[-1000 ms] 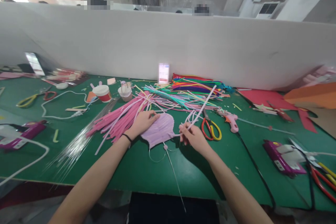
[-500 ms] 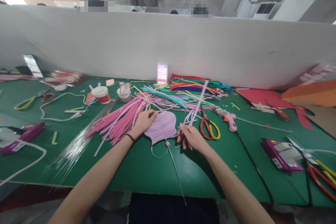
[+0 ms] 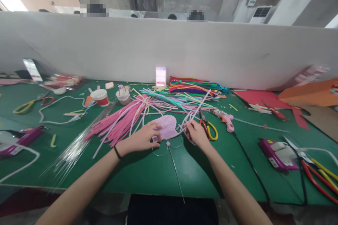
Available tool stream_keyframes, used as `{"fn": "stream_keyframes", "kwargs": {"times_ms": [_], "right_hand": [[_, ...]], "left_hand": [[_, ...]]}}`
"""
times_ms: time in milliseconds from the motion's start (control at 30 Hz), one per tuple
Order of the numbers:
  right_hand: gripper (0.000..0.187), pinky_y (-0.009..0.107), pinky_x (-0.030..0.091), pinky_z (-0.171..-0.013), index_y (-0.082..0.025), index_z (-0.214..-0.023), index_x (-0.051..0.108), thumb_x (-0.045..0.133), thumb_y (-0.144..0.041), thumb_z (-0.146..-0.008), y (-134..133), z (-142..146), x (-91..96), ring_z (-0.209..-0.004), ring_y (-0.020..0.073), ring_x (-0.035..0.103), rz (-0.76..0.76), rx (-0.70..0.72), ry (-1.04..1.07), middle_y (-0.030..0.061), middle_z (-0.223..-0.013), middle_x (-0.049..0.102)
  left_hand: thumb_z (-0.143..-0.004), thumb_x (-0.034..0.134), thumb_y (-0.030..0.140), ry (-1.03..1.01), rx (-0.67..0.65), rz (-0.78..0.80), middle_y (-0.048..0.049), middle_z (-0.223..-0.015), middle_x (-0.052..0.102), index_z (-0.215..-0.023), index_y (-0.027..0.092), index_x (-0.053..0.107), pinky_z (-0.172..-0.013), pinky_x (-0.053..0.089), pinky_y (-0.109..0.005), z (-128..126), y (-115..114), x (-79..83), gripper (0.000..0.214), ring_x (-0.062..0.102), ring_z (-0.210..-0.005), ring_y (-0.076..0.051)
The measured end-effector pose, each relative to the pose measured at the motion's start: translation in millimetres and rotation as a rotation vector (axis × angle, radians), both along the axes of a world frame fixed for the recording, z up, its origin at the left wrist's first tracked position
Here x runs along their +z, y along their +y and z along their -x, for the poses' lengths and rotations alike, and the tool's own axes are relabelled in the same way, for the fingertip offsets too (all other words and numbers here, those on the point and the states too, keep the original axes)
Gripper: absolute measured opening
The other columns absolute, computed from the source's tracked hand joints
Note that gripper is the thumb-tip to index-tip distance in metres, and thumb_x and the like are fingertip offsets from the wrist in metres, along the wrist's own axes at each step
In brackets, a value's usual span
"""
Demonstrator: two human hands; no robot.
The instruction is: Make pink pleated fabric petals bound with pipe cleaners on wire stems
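Note:
A flat, ribbed lilac piece made of pipe cleaners side by side lies in front of me. My left hand grips its left edge, fingers on top and thumb at the lower edge. My right hand is closed on a lilac pipe cleaner, whose long end slants up and to the right. Several short lilac pieces lie beside those fingertips. Just below the panel is a thin wire stem with wire loops and a small lilac knob at its top.
Pink pipe cleaners lie to the left, multicoloured ones at the back. Scissors and a pink glue gun are right of my hand; its black cord runs to the front edge. A power strip sits farther right, two cups back left.
My left hand has moved from the panel's top left down to its lower left edge. The pipe cleaner in my right hand leans farther right. The view has shifted slightly.

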State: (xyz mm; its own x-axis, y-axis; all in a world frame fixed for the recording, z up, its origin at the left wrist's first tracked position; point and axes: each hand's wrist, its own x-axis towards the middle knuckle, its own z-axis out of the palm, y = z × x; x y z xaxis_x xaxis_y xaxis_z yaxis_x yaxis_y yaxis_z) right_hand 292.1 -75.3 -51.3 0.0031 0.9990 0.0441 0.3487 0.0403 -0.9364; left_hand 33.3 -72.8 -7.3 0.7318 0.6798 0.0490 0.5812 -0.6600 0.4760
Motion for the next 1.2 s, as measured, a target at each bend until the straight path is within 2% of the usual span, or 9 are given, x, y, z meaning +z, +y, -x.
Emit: {"fn": "stream_keyframes", "kwargs": {"times_ms": [100, 200, 300, 400, 533, 700, 967, 1067, 1200], "right_hand": [[0.027, 0.025, 0.04, -0.046, -0.022, -0.078, 0.051, 0.036, -0.042, -0.091, 0, -1, 0.0, -0.041, 0.012, 0.052, -0.044, 0.003, -0.135, -0.0011, -0.064, 0.06], [0.025, 0.026, 0.041, -0.052, -0.022, -0.08, 0.051, 0.034, -0.037, -0.093, -1, -1, 1.9, -0.046, 0.014, 0.055, -0.106, 0.013, -0.281, -0.0002, -0.064, 0.061], [0.023, 0.027, 0.04, -0.059, -0.021, -0.084, 0.052, 0.033, -0.031, -0.093, -2, -1, 5.2, -0.06, 0.0173, 0.06, -0.168, -0.012, -0.434, 0.0033, -0.069, 0.064], [0.023, 0.027, 0.039, -0.061, -0.02, -0.086, 0.054, 0.035, -0.031, -0.093, -3, -1, 8.2, -0.065, 0.0192, 0.061, -0.203, -0.038, -0.495, 0.0054, -0.072, 0.065], [0.026, 0.026, 0.04, -0.059, -0.021, -0.085, 0.055, 0.037, -0.036, -0.094, -5, 2, 8.5, -0.056, 0.016, 0.059, -0.19, 0.026, -0.346, 0.003, -0.07, 0.066], [0.029, 0.026, 0.044, -0.058, -0.021, -0.084, 0.058, 0.042, -0.043, -0.093, -6, 9, 1.9, -0.052, 0.015, 0.059, -0.142, 0.087, -0.223, 0.0013, -0.065, 0.066], [0.035, 0.024, 0.043, -0.042, -0.019, -0.094, 0.06, 0.052, -0.051, -0.085, -2, 3, 0.6, -0.048, 0.0149, 0.059, -0.089, 0.008, 0.031, 0.0033, -0.071, 0.068], [0.035, 0.024, 0.043, -0.044, -0.018, -0.088, 0.061, 0.051, -0.052, -0.085, 1, -1, 1.4, -0.052, 0.0155, 0.061, -0.093, -0.017, 0.026, 0.0037, -0.07, 0.068], [0.032, 0.026, 0.047, -0.053, -0.019, -0.082, 0.061, 0.052, -0.049, -0.086, -1, 0, 3.3, -0.06, 0.0176, 0.064, -0.147, -0.007, -0.087, 0.003, -0.067, 0.068]], "left_hand": [[-0.08, 0.064, 0.031, -0.015, 0.051, 0.009, -0.0085, -0.135, 0.051, -0.085, 0.022, 0.07, -0.107, 0.03, -0.043, -2, -4, -9.5, 0.012, 0.04, -0.129, -0.029], [-0.083, 0.061, 0.029, -0.072, 0.058, 0.022, -0.009, -0.132, 0.053, -0.088, 0.021, 0.068, -0.106, 0.033, -0.041, -5, 3, -15.9, 0.012, 0.044, -0.127, -0.025], [-0.083, 0.06, 0.026, -0.112, 0.04, 0.017, -0.0083, -0.128, 0.058, -0.09, 0.022, 0.067, -0.106, 0.033, -0.04, -8, 11, -18.1, 0.011, 0.046, -0.125, -0.023], [-0.083, 0.061, 0.031, -0.126, 0.015, 0.014, -0.0082, -0.128, 0.059, -0.092, 0.022, 0.065, -0.107, 0.033, -0.039, -10, 13, -18.7, 0.014, 0.046, -0.126, -0.023], [-0.083, 0.062, 0.036, -0.124, 0.008, -0.015, -0.0092, -0.132, 0.056, -0.092, 0.021, 0.064, -0.109, 0.03, -0.039, -10, 10, -19.9, 0.018, 0.043, -0.129, -0.024], [-0.086, 0.059, 0.034, -0.14, -0.043, -0.063, -0.009, -0.131, 0.058, -0.09, 0.02, 0.063, -0.109, 0.029, -0.039, -5, 7, -23.7, 0.015, 0.044, -0.129, -0.023], [-0.091, 0.051, 0.033, 0.022, -0.059, -0.229, -0.0143, -0.137, 0.051, -0.093, 0.017, 0.059, -0.11, 0.027, -0.049, -5, -1, -27.2, 0.018, 0.037, -0.134, -0.028], [-0.094, 0.043, 0.027, 0.075, -0.049, -0.279, -0.0164, -0.137, 0.049, -0.096, 0.016, 0.057, -0.109, 0.027, -0.051, -7, -4, -29.6, 0.019, 0.038, -0.133, -0.028], [-0.094, 0.033, 0.013, 0.108, -0.028, -0.36, -0.0186, -0.132, 0.052, -0.102, 0.013, 0.053, -0.109, 0.021, -0.058, -8, -6, -33.8, 0.021, 0.04, -0.13, -0.028]]}}
